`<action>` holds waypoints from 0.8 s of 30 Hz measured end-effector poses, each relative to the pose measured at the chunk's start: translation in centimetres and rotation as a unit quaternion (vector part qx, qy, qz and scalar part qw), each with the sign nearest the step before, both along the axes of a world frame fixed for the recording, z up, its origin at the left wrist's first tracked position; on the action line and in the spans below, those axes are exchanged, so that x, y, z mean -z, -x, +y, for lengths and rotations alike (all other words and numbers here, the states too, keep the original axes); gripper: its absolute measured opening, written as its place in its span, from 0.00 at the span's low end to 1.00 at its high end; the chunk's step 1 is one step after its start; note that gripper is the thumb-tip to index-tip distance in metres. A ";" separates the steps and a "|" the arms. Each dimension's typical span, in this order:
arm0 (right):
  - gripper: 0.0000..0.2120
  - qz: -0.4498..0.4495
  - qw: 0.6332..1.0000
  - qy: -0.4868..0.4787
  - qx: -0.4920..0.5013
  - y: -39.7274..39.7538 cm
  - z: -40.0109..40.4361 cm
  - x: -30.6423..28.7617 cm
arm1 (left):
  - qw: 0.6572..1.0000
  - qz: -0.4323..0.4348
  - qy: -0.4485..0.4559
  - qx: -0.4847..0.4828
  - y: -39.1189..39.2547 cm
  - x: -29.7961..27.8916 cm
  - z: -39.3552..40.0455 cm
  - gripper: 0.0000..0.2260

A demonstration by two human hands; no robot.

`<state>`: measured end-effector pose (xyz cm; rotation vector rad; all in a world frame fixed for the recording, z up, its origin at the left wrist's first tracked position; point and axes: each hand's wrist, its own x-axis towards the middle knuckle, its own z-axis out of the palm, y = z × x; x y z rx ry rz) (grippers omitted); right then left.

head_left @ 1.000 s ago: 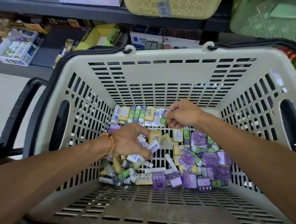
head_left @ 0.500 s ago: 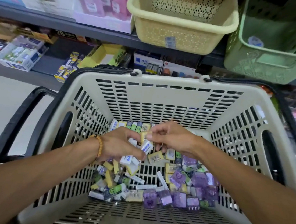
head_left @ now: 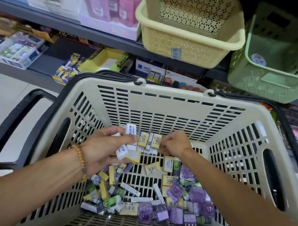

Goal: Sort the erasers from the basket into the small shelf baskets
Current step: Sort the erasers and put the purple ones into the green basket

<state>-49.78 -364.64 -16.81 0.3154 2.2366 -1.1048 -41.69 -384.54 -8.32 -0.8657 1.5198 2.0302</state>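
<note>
Erasers [head_left: 146,201] lie heaped low in the frame, on the floor of the shopping basket [head_left: 164,103]. Left of centre, the left hand [head_left: 104,148] clutches a bunch of white-sleeved ones; beside it the right hand [head_left: 174,143] pinches yellow-labelled ones (the exact count is unclear). Gathering looks under way; next comes lifting them to the cream shelf basket [head_left: 188,49] or green shelf basket [head_left: 277,78], upper right.

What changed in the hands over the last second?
Both hands rose off the pile and met. The left hand now grips several white erasers; the right hand pinches yellow ones. The pile in the basket looks much the same.
</note>
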 end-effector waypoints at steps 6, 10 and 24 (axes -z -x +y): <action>0.19 -0.038 0.984 0.162 -0.069 -1.7 -0.8 -3.9 | 0.996 0.006 -0.037 -0.077 0.4 -0.2 0.3 0.14; 0.11 -0.146 0.939 0.281 -0.136 -3.0 -2.3 -5.3 | 0.996 0.021 -0.040 -0.081 0.2 -0.2 0.4 0.10; 0.06 -0.058 0.997 0.054 0.010 0.7 5.1 -1.1 | 0.998 -0.038 0.055 0.003 -0.4 0.2 -0.6 0.19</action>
